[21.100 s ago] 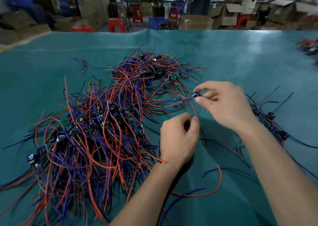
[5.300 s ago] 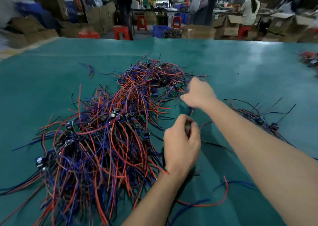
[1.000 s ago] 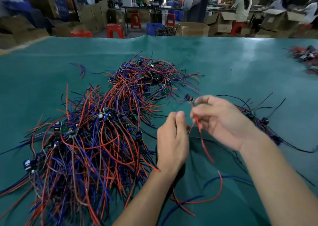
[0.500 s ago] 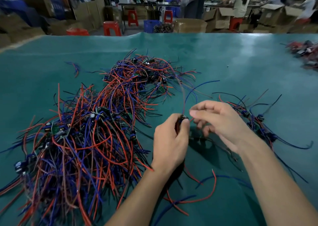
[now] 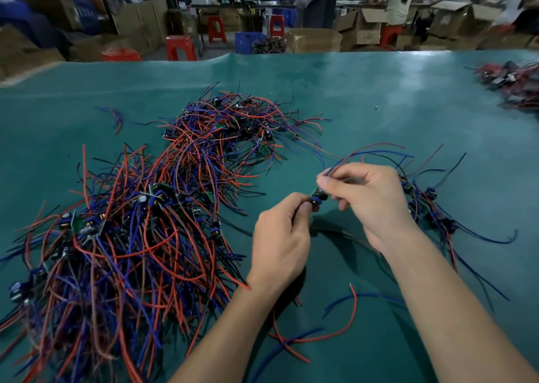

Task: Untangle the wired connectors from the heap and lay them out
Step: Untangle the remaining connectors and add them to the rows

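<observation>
A big tangled heap of red, blue and black wired connectors [image 5: 140, 225] covers the left half of the green table. My left hand [image 5: 280, 242] pinches a small black and blue connector [image 5: 318, 197] just right of the heap. My right hand [image 5: 367, 201] pinches that connector's blue and red wires [image 5: 376, 150] above it; they arc up and to the right. A row of separated connectors [image 5: 428, 210] lies to the right of my right hand, partly hidden behind it.
Loose red and blue wires [image 5: 329, 327] lie near the front edge between my forearms. Another pile of parts [image 5: 516, 82] sits at the far right. The green table cover [image 5: 379, 96] stretches back to cardboard boxes, red stools and people.
My right hand has drawn the wires out and up to the right. The connector now shows between the two hands, and my left hand still grips it.
</observation>
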`<state>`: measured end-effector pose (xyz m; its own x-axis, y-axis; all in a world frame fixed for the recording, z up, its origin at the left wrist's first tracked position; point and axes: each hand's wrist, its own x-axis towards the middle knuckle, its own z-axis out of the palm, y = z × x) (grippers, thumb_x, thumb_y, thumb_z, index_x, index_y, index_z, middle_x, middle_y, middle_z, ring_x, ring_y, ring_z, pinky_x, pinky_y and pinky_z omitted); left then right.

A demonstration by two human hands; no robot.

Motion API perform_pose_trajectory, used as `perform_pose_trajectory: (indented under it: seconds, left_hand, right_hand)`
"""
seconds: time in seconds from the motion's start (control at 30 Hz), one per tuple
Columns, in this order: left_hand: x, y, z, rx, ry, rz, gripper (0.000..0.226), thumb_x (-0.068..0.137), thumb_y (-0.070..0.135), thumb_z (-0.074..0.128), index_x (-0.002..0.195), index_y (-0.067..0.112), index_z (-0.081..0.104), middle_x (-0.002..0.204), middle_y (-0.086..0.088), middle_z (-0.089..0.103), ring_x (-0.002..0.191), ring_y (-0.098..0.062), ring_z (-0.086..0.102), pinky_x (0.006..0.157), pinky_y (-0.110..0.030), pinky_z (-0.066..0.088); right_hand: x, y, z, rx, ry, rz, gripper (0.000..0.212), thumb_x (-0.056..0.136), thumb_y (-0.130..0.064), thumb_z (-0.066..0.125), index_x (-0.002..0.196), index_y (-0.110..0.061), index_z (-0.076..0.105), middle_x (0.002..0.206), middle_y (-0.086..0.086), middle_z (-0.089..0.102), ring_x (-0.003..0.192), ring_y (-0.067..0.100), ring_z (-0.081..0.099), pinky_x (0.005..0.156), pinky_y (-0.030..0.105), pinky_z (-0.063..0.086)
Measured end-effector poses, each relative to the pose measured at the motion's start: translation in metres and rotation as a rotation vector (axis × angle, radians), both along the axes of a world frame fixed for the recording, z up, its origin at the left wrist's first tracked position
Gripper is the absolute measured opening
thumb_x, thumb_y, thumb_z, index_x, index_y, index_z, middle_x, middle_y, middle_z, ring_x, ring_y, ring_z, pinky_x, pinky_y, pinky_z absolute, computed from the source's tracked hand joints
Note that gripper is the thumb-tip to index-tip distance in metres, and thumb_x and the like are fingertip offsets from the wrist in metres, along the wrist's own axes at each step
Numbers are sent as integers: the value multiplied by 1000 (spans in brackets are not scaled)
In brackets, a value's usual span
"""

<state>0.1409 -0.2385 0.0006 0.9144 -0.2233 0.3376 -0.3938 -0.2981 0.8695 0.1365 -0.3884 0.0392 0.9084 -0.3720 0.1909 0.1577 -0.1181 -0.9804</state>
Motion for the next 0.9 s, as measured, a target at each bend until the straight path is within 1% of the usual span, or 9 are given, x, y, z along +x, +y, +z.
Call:
perform_pose_trajectory:
  seconds: [0.2,0.3,0.4,0.47,0.57,0.67,0.77,0.83,0.9]
  left_hand:
    - [-3,0,1,82,-9,-25,17,101,22,52,90,21,66,50,12,47,50,-12,38,53,-31,27]
    - [-4,1,1,30,2,-23,19,102,20,50,90,19,64,52,6,50,51,-20,43,52,-34,35]
    - [-3,1,3,-99,24,56,22,104,19,45,89,17,61,58,-3,58,51,-23,48,54,-39,43]
    - [-2,1,4,-176,41,108,23,105,19,42,89,18,57,58,-7,59,49,-21,48,53,-38,45]
    - [-2,1,5,-177,28,126,22,105,21,43,88,17,55,59,-9,59,55,-32,52,56,-45,49]
    - [-1,2,4,-107,-4,119,25,102,18,48,76,19,51,59,0,56,61,-30,52,57,-39,44]
    - [-1,1,3,-96,23,74,28,101,20,50,74,16,55,56,-1,60,53,-20,53,56,-36,44]
    - [-3,0,4,-84,29,18,26,101,21,50,77,14,58,56,-1,63,46,-8,51,52,-28,42]
    - [-5,-1,5,-67,21,-9,25,102,21,51,79,15,59,58,2,65,46,-5,49,51,-20,36]
  right_hand:
    - [-2,-31,7,-17,-229,-347,21,83,-4,80,73,-21,75,78,-1,72,56,4,58,49,18,44]
    - [-3,-43,7,127,-311,-573,10,87,-9,76,80,-16,74,69,-7,69,53,6,57,49,20,46]
    - [-2,-41,7,196,-265,-721,6,92,-18,69,87,-17,72,70,0,65,51,8,57,47,24,45]
    - [-2,-30,5,171,-140,-588,16,94,-19,68,79,-15,71,62,-1,64,47,9,55,43,24,41]
    - [-2,-3,0,-42,117,-76,26,93,-32,72,75,-14,77,67,2,72,55,10,59,45,23,41]
    - [-4,21,-6,-168,107,218,16,85,-37,75,86,-21,78,78,5,74,68,10,62,54,25,46]
    - [-3,20,-4,-201,-60,129,5,81,-28,76,84,-23,77,72,-6,73,63,3,60,56,17,46]
    - [-3,8,2,-176,-150,-30,2,81,-30,76,82,-29,77,70,-8,71,63,6,57,57,24,47]
    - [-7,-4,16,-85,-248,-217,7,83,-30,76,77,-31,77,67,-9,66,61,11,53,55,29,45]
